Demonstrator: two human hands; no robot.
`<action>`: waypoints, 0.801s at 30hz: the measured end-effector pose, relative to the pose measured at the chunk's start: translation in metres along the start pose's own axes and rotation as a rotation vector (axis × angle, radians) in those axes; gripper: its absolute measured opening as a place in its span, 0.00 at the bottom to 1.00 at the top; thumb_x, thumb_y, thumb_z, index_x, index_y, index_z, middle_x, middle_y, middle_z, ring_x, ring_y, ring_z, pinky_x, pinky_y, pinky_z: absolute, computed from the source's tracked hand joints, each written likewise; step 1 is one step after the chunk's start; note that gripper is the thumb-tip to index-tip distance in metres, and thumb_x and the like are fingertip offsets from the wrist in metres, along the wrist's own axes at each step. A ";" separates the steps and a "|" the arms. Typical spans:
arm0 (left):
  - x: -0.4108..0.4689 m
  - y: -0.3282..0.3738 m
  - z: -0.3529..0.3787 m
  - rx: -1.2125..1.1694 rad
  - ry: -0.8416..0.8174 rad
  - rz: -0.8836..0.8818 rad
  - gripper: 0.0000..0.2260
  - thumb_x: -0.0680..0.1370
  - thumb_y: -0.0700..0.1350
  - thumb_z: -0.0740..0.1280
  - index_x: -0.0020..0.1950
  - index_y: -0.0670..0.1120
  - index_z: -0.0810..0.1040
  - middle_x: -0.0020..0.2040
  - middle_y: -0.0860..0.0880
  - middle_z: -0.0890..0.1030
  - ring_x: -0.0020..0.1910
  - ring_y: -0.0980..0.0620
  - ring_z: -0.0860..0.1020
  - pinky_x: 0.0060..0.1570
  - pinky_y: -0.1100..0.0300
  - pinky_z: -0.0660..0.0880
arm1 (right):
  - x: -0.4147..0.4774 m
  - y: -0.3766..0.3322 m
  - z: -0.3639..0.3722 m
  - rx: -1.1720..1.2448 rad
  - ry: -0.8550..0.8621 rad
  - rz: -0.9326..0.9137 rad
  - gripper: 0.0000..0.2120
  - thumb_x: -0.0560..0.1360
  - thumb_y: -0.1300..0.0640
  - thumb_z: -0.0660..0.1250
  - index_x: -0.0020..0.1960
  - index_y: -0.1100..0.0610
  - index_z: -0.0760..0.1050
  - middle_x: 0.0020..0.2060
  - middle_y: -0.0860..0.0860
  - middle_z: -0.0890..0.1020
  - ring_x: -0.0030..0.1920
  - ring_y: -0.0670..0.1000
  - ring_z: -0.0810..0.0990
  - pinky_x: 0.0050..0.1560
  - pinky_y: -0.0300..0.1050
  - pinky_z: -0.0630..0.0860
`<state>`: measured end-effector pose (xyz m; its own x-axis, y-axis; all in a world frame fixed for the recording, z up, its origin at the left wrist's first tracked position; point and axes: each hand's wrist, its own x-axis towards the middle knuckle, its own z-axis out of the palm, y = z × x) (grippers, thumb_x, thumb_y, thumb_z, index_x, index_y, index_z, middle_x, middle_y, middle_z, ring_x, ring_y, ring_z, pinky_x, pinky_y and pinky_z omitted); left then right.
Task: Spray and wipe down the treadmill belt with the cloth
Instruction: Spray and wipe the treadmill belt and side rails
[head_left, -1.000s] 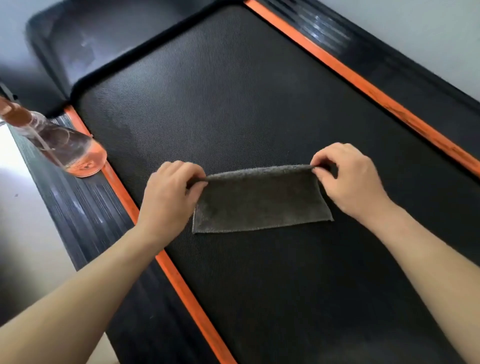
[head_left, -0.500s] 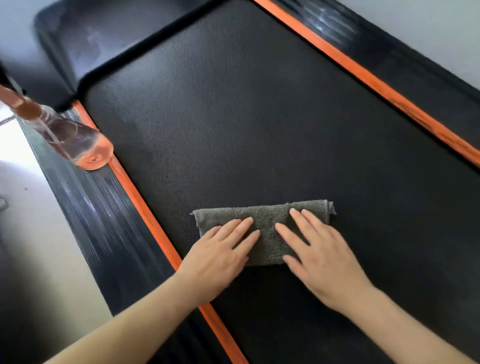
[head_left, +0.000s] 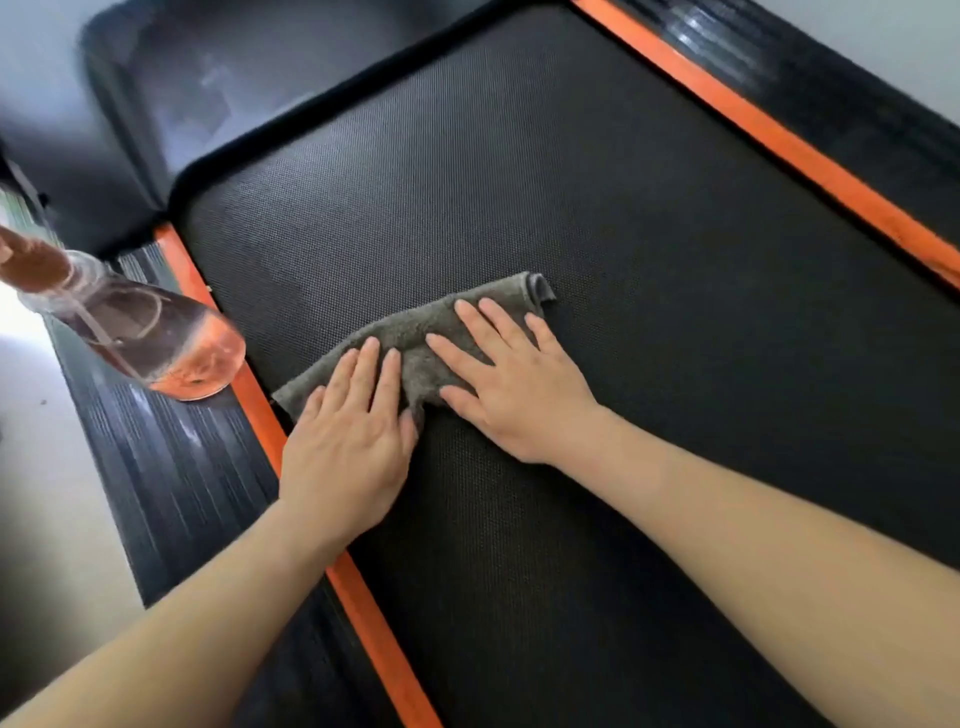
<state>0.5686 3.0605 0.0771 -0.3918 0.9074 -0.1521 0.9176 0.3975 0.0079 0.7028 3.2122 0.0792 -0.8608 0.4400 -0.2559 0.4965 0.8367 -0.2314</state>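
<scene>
A folded grey cloth (head_left: 415, 325) lies on the black textured treadmill belt (head_left: 597, 218), near the belt's left edge. My left hand (head_left: 348, 441) presses flat on the cloth's near left part, fingers straight. My right hand (head_left: 509, 379) presses flat on its right part, fingers spread. The cloth slants, its far right corner curled up. A clear spray bottle (head_left: 150, 338) with an orange-tinted base stands on the left side rail, apart from both hands.
Orange strips (head_left: 779, 140) border the belt on both sides, with ribbed black side rails (head_left: 171, 467) outside them. The glossy black motor cover (head_left: 171, 98) is at the far end. Pale floor shows at left and far right.
Both hands went from pinching the cloth's far corners to pressing flat on it. The cloth was folded narrower and has since slid toward the left edge and turned askew.
</scene>
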 end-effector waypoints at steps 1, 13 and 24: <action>0.015 -0.006 0.000 -0.027 -0.004 -0.040 0.26 0.84 0.52 0.51 0.79 0.41 0.60 0.78 0.39 0.60 0.77 0.39 0.61 0.70 0.40 0.65 | 0.022 0.000 -0.007 -0.013 -0.006 0.003 0.28 0.82 0.37 0.43 0.81 0.41 0.44 0.81 0.49 0.41 0.80 0.51 0.38 0.78 0.58 0.40; 0.046 0.030 -0.006 -0.109 -0.060 0.077 0.32 0.79 0.59 0.46 0.80 0.44 0.59 0.80 0.43 0.57 0.79 0.41 0.56 0.71 0.36 0.60 | 0.014 0.047 -0.024 -0.157 -0.010 -0.010 0.28 0.81 0.41 0.40 0.80 0.44 0.55 0.80 0.57 0.54 0.79 0.61 0.54 0.75 0.58 0.59; -0.064 0.101 0.010 -0.121 -0.084 0.563 0.26 0.76 0.61 0.58 0.73 0.56 0.72 0.75 0.51 0.70 0.72 0.50 0.70 0.67 0.45 0.68 | -0.236 0.045 0.057 -0.008 0.120 0.138 0.26 0.82 0.40 0.45 0.79 0.43 0.56 0.78 0.55 0.62 0.77 0.58 0.61 0.69 0.51 0.59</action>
<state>0.6867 3.0407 0.0774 0.1657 0.9715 -0.1693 0.9668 -0.1262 0.2220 0.9349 3.1274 0.0754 -0.7921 0.5860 -0.1710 0.6102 0.7681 -0.1942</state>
